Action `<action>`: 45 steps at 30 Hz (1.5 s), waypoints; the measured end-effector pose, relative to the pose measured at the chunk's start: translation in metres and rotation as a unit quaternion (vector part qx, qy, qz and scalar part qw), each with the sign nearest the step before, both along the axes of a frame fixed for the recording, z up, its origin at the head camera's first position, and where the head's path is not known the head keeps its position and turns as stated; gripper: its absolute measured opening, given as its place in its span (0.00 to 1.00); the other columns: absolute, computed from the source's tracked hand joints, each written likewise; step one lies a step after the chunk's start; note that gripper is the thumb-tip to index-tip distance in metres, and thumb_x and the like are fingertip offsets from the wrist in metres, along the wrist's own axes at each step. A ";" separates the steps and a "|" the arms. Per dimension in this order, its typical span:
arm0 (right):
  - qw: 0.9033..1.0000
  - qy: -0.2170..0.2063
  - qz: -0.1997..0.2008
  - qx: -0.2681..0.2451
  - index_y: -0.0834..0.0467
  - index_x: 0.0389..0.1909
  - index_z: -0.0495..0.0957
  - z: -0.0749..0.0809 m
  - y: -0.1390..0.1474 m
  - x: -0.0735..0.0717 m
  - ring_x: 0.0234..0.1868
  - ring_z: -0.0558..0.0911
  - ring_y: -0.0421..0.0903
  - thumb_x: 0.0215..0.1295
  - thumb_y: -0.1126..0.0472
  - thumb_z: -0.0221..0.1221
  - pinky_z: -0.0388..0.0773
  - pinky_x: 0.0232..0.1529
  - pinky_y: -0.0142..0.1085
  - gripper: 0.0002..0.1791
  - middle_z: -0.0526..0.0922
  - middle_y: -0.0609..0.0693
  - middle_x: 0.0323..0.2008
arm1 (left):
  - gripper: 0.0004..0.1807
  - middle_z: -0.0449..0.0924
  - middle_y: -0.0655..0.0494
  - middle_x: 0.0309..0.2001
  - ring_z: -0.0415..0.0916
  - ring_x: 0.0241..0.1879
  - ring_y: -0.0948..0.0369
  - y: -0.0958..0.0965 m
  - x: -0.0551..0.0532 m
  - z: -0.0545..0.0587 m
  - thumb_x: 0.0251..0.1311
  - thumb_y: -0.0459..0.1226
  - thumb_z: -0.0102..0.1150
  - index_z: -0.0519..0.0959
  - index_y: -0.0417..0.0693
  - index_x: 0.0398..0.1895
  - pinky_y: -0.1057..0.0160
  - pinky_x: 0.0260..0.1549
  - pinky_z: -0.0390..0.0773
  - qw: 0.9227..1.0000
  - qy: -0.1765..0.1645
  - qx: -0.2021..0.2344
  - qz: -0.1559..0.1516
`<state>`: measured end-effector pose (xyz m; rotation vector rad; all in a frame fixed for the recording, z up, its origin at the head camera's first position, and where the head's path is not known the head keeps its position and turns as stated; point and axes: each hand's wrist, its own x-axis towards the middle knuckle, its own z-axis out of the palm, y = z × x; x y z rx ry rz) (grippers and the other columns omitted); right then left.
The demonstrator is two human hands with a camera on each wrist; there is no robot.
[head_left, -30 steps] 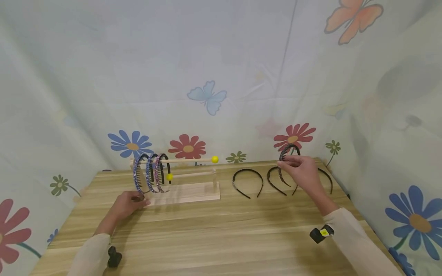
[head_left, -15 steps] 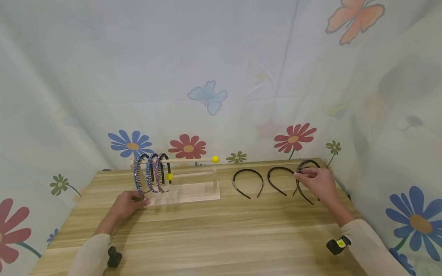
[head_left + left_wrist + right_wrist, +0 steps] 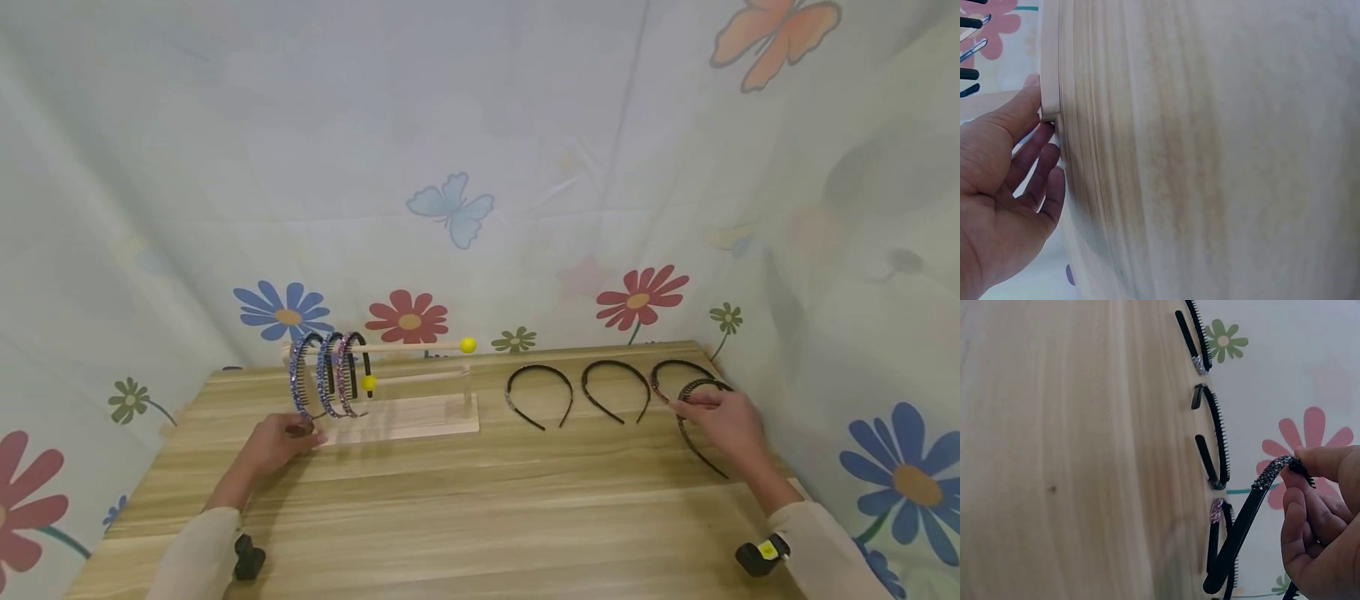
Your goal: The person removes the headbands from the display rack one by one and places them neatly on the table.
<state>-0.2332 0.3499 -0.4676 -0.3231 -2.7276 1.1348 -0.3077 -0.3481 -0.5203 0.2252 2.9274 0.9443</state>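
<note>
The right hand point(image 3: 729, 425) pinches a glittery black headband point(image 3: 1244, 524) near three other headbands point(image 3: 615, 362). The left hand point(image 3: 272, 445) holds the wooden rack point(image 3: 435, 418) by its base, with fingers and thumb.

Tabletop point(image 3: 487, 517) unobstructed at front, between left hand point(image 3: 273, 444) and right hand point(image 3: 726, 427). Rear left obstructed by wooden headband rack point(image 3: 435, 417); rear right by three loose headbands point(image 3: 540, 367). Gap between.

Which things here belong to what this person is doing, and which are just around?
Likely part of the job:
right hand, pinching a dark glittery headband
left hand, holding the wooden rack
three beaded headbands hanging on the rack
three table headbands, not hung

Just around:
flower-print backdrop
table, only a work surface
black device at each wrist
</note>
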 end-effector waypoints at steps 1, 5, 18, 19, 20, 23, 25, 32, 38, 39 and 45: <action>1.000 -0.001 -0.004 0.003 0.68 0.52 0.84 -0.001 0.003 0.001 0.51 0.84 0.63 0.65 0.41 0.67 0.82 0.40 0.42 0.32 0.86 0.65 0.50 | 0.20 0.85 0.39 0.51 0.82 0.52 0.41 0.000 0.000 0.000 0.66 0.47 0.67 0.85 0.40 0.48 0.40 0.53 0.80 1.000 0.001 -0.001 -0.002; 1.000 -0.013 -0.017 0.023 0.68 0.51 0.84 -0.005 0.013 0.007 0.50 0.83 0.63 0.65 0.41 0.67 0.81 0.39 0.43 0.32 0.87 0.65 0.49 | 0.20 0.85 0.39 0.51 0.82 0.52 0.41 0.000 0.001 0.002 0.66 0.47 0.68 0.85 0.39 0.48 0.39 0.53 0.80 1.000 0.001 -0.001 -0.003; 0.997 -0.041 -0.030 0.052 0.68 0.46 0.86 -0.010 0.030 0.019 0.47 0.83 0.64 0.65 0.41 0.67 0.80 0.38 0.44 0.31 0.87 0.64 0.47 | 0.22 0.85 0.38 0.51 0.82 0.52 0.41 0.000 0.001 0.002 0.66 0.49 0.67 0.85 0.39 0.48 0.39 0.53 0.80 1.000 -0.001 0.000 0.000; 0.997 -0.042 -0.030 0.053 0.68 0.44 0.86 -0.010 0.031 0.020 0.44 0.84 0.61 0.64 0.41 0.67 0.79 0.37 0.42 0.30 0.88 0.63 0.44 | 0.22 0.85 0.38 0.52 0.82 0.52 0.41 0.000 0.002 0.002 0.66 0.49 0.67 0.85 0.39 0.48 0.39 0.53 0.80 1.000 -0.001 -0.001 -0.001; 0.997 -0.044 -0.029 0.052 0.67 0.42 0.87 -0.011 0.031 0.020 0.41 0.84 0.57 0.64 0.41 0.67 0.78 0.35 0.40 0.29 0.89 0.61 0.42 | 0.21 0.85 0.38 0.52 0.82 0.53 0.41 0.001 0.002 0.002 0.66 0.49 0.67 0.85 0.39 0.49 0.39 0.54 0.80 1.000 -0.002 -0.001 0.002; 0.997 -0.047 -0.025 0.059 0.64 0.38 0.88 -0.013 0.032 0.022 0.34 0.79 0.47 0.65 0.42 0.67 0.73 0.31 0.36 0.26 0.89 0.55 0.36 | 0.22 0.84 0.37 0.52 0.82 0.53 0.40 0.001 0.002 0.002 0.66 0.49 0.67 0.84 0.38 0.49 0.39 0.54 0.79 1.000 -0.003 -0.004 0.001; 0.997 -0.051 -0.019 0.061 0.63 0.37 0.88 -0.014 0.033 0.023 0.31 0.76 0.45 0.66 0.42 0.66 0.71 0.29 0.36 0.25 0.88 0.52 0.33 | 0.22 0.84 0.38 0.52 0.81 0.53 0.40 0.001 0.002 0.002 0.66 0.49 0.67 0.84 0.39 0.49 0.39 0.54 0.79 1.000 -0.003 -0.004 0.003; 0.996 -0.065 -0.010 0.068 0.64 0.38 0.88 -0.020 0.037 0.022 0.30 0.76 0.47 0.67 0.41 0.65 0.69 0.27 0.37 0.26 0.87 0.53 0.32 | 0.21 0.85 0.39 0.51 0.82 0.53 0.41 0.000 0.002 0.001 0.66 0.49 0.67 0.85 0.40 0.48 0.39 0.54 0.79 1.000 0.005 -0.002 0.003; 0.993 -0.098 -0.005 0.069 0.70 0.50 0.84 -0.023 0.042 0.019 0.43 0.84 0.59 0.66 0.39 0.64 0.78 0.34 0.41 0.34 0.87 0.66 0.45 | 0.20 0.85 0.39 0.51 0.82 0.53 0.40 0.001 0.003 0.000 0.66 0.48 0.68 0.85 0.40 0.46 0.39 0.54 0.79 1.000 0.009 0.000 0.001; 0.992 -0.103 -0.006 0.066 0.70 0.50 0.84 -0.024 0.043 0.019 0.42 0.84 0.58 0.66 0.39 0.64 0.78 0.33 0.40 0.34 0.87 0.65 0.43 | 0.20 0.85 0.38 0.51 0.82 0.53 0.40 0.001 0.003 0.000 0.66 0.48 0.68 0.85 0.39 0.47 0.39 0.54 0.79 1.000 0.010 0.000 0.000; 0.992 -0.108 -0.006 0.062 0.69 0.49 0.84 -0.029 0.043 0.018 0.35 0.83 0.49 0.66 0.38 0.63 0.76 0.31 0.37 0.35 0.89 0.55 0.33 | 0.20 0.85 0.37 0.51 0.81 0.53 0.39 0.000 0.003 0.000 0.66 0.48 0.67 0.85 0.39 0.46 0.38 0.54 0.79 1.000 0.013 0.001 -0.003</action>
